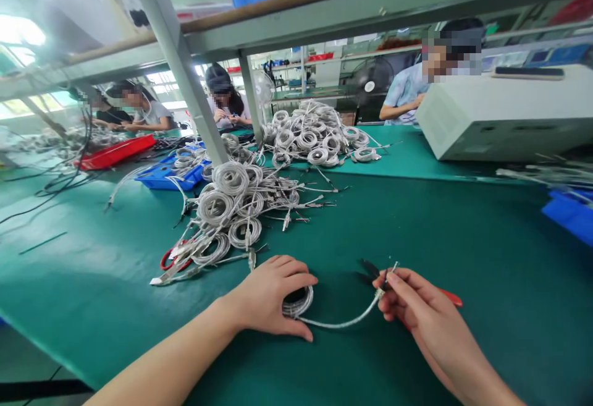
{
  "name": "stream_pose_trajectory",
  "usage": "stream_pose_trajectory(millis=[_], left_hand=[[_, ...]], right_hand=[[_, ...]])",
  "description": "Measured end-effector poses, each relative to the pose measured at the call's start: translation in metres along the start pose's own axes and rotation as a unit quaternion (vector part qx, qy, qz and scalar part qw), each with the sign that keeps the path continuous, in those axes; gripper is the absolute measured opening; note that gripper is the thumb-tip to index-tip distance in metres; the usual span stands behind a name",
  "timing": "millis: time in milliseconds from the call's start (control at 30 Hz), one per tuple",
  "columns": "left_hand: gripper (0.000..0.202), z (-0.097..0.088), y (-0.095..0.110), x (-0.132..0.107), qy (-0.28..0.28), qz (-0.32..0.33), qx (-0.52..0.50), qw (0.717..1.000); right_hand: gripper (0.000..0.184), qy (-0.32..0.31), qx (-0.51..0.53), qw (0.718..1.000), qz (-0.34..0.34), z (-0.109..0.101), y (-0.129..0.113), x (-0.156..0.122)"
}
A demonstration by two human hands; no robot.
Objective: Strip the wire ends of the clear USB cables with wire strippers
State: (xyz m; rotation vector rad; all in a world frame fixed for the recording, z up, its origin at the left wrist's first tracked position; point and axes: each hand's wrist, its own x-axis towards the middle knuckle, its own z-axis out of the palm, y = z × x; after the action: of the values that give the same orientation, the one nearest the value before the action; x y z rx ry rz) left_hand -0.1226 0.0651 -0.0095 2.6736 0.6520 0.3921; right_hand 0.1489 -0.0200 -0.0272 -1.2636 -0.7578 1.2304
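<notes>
My left hand (273,295) is curled over a coil of clear-jacketed silvery cable (299,307) on the green table, thumb and fingers round its sides. From the coil one free length runs right in a shallow curve to my right hand (417,310). There thumb and forefinger pinch the cable's stripped end, where thin wires stick up. The same hand also has a pair of cutters or pliers (368,270) in it, dark jaws pointing left and a red handle showing behind the fingers. The tool's middle is hidden by the hand.
Left of centre lies a heap of coiled cables (231,208), with a second heap (310,134) behind. A blue tray (171,174) and a red tray (115,151) sit at left. A large beige machine (504,115) stands at right, near a blue bin (569,214). Several co-workers sit beyond the shelf post (185,72).
</notes>
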Motion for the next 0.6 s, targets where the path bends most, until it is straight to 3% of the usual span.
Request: stream_pose_trajectory(millis=[233,367,467,600], left_hand=[[0.070,-0.006,0.003,-0.002,0.008,-0.023,0.011,1.000],[0.075,-0.009,0.006,-0.005,-0.005,-0.048,0.052,0.997],[0.063,-0.013,0.024,0.000,-0.015,-0.043,0.035,0.998],[0.045,-0.011,0.067,0.025,-0.029,-0.108,-0.124,0.986]], right_hand=[[0.037,0.006,-0.004,1.000,-0.021,0.005,-0.007,-0.004],[0.036,-0.005,-0.001,0.999,-0.032,0.009,-0.011,-0.007],[0.033,-0.008,-0.004,0.999,-0.042,0.009,-0.012,-0.008],[0.030,-0.007,-0.020,0.997,-0.068,0.008,-0.010,-0.011]])
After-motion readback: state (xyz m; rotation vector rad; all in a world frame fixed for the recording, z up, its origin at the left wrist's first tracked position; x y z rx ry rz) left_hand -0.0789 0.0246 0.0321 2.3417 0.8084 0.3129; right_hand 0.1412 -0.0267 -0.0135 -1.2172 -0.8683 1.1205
